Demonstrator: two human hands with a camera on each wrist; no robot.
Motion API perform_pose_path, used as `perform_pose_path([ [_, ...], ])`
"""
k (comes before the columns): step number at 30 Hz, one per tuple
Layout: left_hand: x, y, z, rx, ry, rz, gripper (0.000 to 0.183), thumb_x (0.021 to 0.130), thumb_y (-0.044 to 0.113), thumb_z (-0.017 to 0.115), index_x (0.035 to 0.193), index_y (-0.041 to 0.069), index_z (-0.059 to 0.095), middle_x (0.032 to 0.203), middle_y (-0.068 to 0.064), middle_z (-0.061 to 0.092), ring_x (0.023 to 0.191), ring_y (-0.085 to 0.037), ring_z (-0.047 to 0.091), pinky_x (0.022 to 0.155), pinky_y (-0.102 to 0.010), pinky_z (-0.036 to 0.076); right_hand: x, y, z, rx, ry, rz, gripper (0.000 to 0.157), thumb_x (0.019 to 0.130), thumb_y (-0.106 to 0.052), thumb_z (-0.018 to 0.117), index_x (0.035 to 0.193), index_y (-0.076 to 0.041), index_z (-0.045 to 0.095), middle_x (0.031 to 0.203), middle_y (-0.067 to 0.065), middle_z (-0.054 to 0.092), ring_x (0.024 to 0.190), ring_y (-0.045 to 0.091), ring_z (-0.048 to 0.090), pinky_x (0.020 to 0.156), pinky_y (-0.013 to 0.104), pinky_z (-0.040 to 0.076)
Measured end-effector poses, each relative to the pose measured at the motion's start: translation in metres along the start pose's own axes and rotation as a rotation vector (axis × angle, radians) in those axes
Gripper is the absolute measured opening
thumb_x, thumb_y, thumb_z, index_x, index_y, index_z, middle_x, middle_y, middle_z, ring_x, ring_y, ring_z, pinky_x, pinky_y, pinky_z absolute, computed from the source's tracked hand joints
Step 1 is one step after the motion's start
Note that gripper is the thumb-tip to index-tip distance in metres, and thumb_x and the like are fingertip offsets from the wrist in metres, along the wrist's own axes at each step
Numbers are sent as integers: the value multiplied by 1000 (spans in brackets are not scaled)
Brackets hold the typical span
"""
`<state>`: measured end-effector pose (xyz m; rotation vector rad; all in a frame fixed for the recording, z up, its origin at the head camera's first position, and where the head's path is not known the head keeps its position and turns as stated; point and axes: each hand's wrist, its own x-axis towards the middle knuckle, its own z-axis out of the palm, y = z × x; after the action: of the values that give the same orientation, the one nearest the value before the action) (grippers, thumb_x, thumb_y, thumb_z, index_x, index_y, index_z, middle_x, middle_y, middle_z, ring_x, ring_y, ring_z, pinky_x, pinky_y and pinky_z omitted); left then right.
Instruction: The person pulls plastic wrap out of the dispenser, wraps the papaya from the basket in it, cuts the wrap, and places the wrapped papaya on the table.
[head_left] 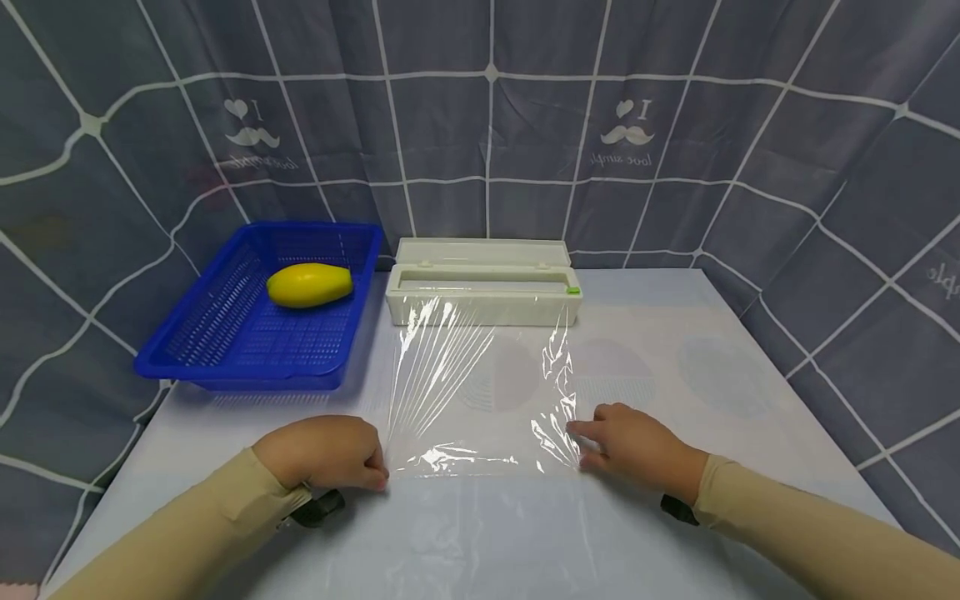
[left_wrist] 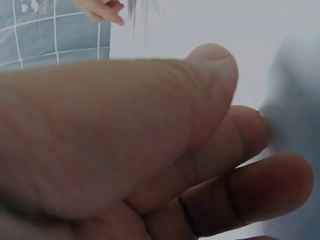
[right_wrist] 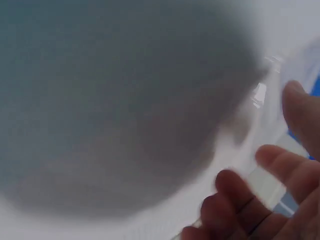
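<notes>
A clear sheet of cling film (head_left: 450, 400) lies pulled out over the white table from a white cling film dispenser (head_left: 483, 312), whose lid (head_left: 483, 252) is tilted back. At the sheet's near left corner, my left hand (head_left: 322, 450) pinches the film between thumb and curled forefinger. In the left wrist view the thumb (left_wrist: 212, 70) lies against the forefinger. My right hand (head_left: 637, 446) is at the near right edge of the film, thumb and forefinger apart. The right wrist view shows its fingers (right_wrist: 285, 165) spread and loosely bent.
A blue plastic basket (head_left: 247, 371) stands at the back left, with a yellow oblong fruit (head_left: 310, 286) in it. A green slider (head_left: 573, 291) sits at the dispenser's right end. Grey checked curtains (head_left: 525, 125) enclose the table (head_left: 660, 325) at the back and sides.
</notes>
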<state>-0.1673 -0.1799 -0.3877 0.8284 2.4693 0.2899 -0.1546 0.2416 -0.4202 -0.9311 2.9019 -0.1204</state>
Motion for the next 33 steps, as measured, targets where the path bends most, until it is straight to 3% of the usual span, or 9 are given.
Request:
perform_pose_path([
  [4, 0, -2, 1, -18, -5, -37, 9, 92, 35, 79, 90, 28, 84, 88, 19, 75, 80, -1, 62, 80, -31, 57, -2, -2, 7, -100, -20, 42, 54, 86, -40, 86, 133, -19, 70, 91, 1, 59, 77, 15, 48, 69, 31, 49],
  [10, -3, -3, 1, -50, -50, -100, 19, 93, 39, 78, 106, 26, 84, 104, 13, 80, 105, -16, 73, 97, -44, 58, -5, -4, 4, -82, -94, 103, 64, 87, -46, 83, 144, -23, 66, 100, 5, 59, 85, 17, 45, 74, 33, 47],
  [13, -7, -3, 1, -65, -79, -131, 27, 93, 41, 78, 113, 25, 83, 109, 9, 81, 99, -14, 71, 96, -43, 57, -6, -4, 2, -65, -112, 116, 66, 87, -47, 83, 146, -24, 65, 100, 5, 57, 86, 18, 44, 75, 33, 45],
  [17, -11, -3, 0, -81, -116, -149, 36, 93, 41, 77, 124, 23, 80, 87, 6, 78, 79, -8, 60, 89, -37, 55, -6, -4, 2, -57, -116, 121, 67, 87, -47, 84, 147, -25, 64, 102, 6, 56, 89, 19, 45, 77, 35, 46],
  [21, -14, -4, 0, -112, -103, -167, 25, 93, 37, 78, 113, 23, 83, 75, 10, 72, 70, -9, 61, 82, -35, 55, -7, -4, 3, -65, -120, 120, 67, 87, -47, 83, 147, -25, 64, 106, 8, 56, 93, 22, 47, 81, 38, 48],
  [24, -14, -5, 1, -94, -53, -165, 13, 92, 36, 79, 96, 25, 84, 77, 13, 73, 68, -7, 62, 75, -33, 54, -7, -4, 3, -75, -120, 114, 67, 88, -47, 83, 147, -24, 64, 110, 10, 58, 96, 24, 50, 84, 41, 50],
  [26, -13, -5, 0, -55, 9, -126, 13, 93, 36, 78, 95, 25, 84, 79, 14, 71, 71, -4, 59, 73, -31, 53, -6, -4, 3, -80, -121, 109, 67, 88, -47, 83, 147, -23, 64, 113, 12, 59, 99, 26, 51, 86, 43, 51],
  [33, -8, -3, -11, -58, 347, 22, 35, 100, 32, 71, 132, 15, 73, 87, 14, 65, 70, -1, 51, 63, -22, 47, -6, -6, 0, -74, -137, 112, 67, 89, -47, 82, 148, -21, 63, 127, 19, 61, 112, 36, 57, 97, 51, 54],
])
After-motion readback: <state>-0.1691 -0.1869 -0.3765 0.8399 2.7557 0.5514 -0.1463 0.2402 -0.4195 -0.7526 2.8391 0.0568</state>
